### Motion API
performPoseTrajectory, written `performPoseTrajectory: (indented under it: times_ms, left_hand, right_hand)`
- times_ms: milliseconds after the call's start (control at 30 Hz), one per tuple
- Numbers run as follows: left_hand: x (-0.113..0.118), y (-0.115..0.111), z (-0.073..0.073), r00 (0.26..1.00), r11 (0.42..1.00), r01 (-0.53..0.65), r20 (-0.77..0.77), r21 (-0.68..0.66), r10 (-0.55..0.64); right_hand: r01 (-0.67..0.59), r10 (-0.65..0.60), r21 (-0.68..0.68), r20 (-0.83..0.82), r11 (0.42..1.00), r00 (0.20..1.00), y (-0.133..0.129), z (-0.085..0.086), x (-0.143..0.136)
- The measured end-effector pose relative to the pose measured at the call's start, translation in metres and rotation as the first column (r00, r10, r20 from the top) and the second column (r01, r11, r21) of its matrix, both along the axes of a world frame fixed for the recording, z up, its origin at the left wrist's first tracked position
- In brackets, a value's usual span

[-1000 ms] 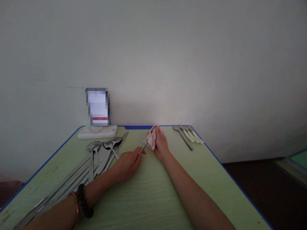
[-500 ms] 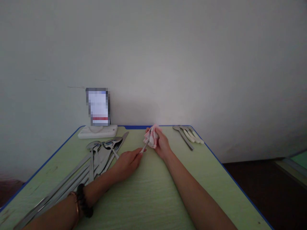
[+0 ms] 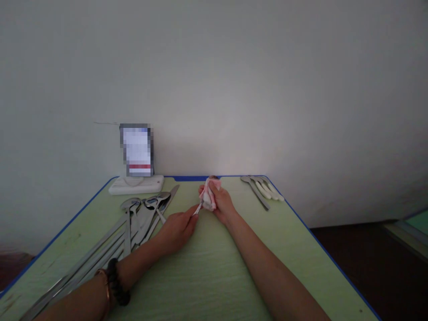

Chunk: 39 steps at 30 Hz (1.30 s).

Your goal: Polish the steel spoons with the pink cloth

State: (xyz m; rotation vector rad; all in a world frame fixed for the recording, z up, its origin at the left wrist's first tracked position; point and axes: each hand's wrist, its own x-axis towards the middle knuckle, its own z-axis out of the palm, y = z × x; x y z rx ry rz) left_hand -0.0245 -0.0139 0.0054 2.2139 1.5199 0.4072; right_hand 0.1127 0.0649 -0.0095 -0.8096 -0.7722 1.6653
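My left hand (image 3: 179, 227) is closed on the handle of a metal spoon (image 3: 198, 208), which slants up and away from me. Around the spoon's middle, my right hand (image 3: 223, 203) pinches a pink and white cloth (image 3: 209, 196). The bowl end pokes out beyond the cloth at the table's far edge; most of the stem is covered. Left of my left hand lies a pile of metal cutlery (image 3: 129, 227), with spoons, a knife and long-handled pieces crossing one another, partly hidden under my forearm.
Several spoons (image 3: 262, 187), some with cream handles, lie side by side at the far right of the green table (image 3: 214, 276). A phone with a blurred screen (image 3: 138, 149) stands on a white base (image 3: 136, 184) at the far left. A wall rises behind the table.
My right hand and the cloth have slid slightly down the spoon toward my left hand. The bowl end now shows past the cloth. My left hand has barely moved.
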Motion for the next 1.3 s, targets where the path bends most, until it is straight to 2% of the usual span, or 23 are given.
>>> performPoseTrajectory:
  times_ms: [133, 367, 467, 633, 867, 1067, 1200, 1300]
  left_hand:
    - [0.000, 0.001, -0.001, 1.000, 1.000, -0.012, 0.013, 0.012, 0.012]
    - [-0.001, -0.001, 0.002, 0.988, 0.997, 0.073, 0.131, 0.038, -0.078]
    - [0.001, -0.003, 0.004, 0.988, 0.995, 0.093, 0.120, 0.037, -0.097]
    - [0.001, -0.004, 0.004, 0.990, 0.996, 0.085, 0.115, -0.004, -0.084]
    - [0.001, -0.004, 0.004, 0.981, 0.995, 0.084, 0.179, -0.050, -0.074]
    - [0.002, -0.004, 0.003, 0.984, 0.998, 0.035, 0.176, -0.057, -0.024]
    - [0.003, -0.004, -0.001, 0.970, 0.997, -0.012, 0.241, -0.082, 0.032]
    - [0.004, -0.003, -0.003, 0.946, 0.998, -0.025, 0.321, -0.052, 0.041]
  right_hand:
    - [0.046, -0.045, 0.020, -0.039, 0.999, 0.998, 0.005, -0.003, 0.003]
    - [0.167, -0.171, -0.039, -0.215, 0.985, 0.961, 0.008, -0.001, 0.005]
    - [0.133, -0.136, -0.029, -0.193, 0.991, 0.972, 0.006, 0.002, 0.004]
    - [-0.006, 0.007, 0.015, -0.053, 1.000, 0.999, 0.004, 0.003, 0.007]
    - [-0.120, 0.120, 0.006, -0.074, 0.993, 0.990, 0.003, 0.005, 0.012]
    - [-0.079, 0.072, -0.069, -0.096, 0.994, 0.993, 0.008, 0.000, 0.008]
    - [-0.025, 0.023, -0.021, -0.080, 0.999, 0.997, 0.010, -0.003, 0.006]
    - [0.048, -0.047, 0.003, -0.099, 0.999, 0.994, 0.010, -0.004, 0.005]
